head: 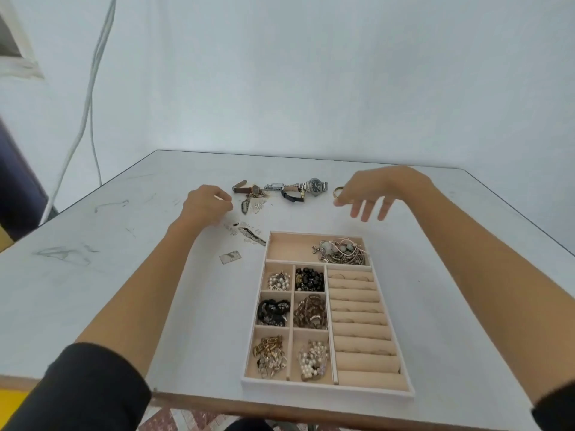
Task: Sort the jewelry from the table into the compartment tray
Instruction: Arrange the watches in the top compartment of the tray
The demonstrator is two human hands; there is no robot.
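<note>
A beige compartment tray (326,391) lies on the white table at front right. Its small cells hold pearl, black-bead and gold pieces, its wide top cell holds bracelets (340,251), and its ring rolls (361,321) carry a few rings. Behind the tray lies a row of watches: a brown-strap one (249,188), a silver one (277,186), a black-strap one (292,195) and a round silver one (315,184). My right hand (373,194) pinches a gold ring (337,191) between thumb and forefinger, other fingers spread. My left hand (207,205) is curled beside the brown-strap watch; what it holds is hidden.
The tabletop (109,275) has chipped, peeling patches (249,236) left of the tray's far corner and under the watches. Its wooden front edge (280,409) runs just below the tray. White cables (90,98) hang down the wall at the left.
</note>
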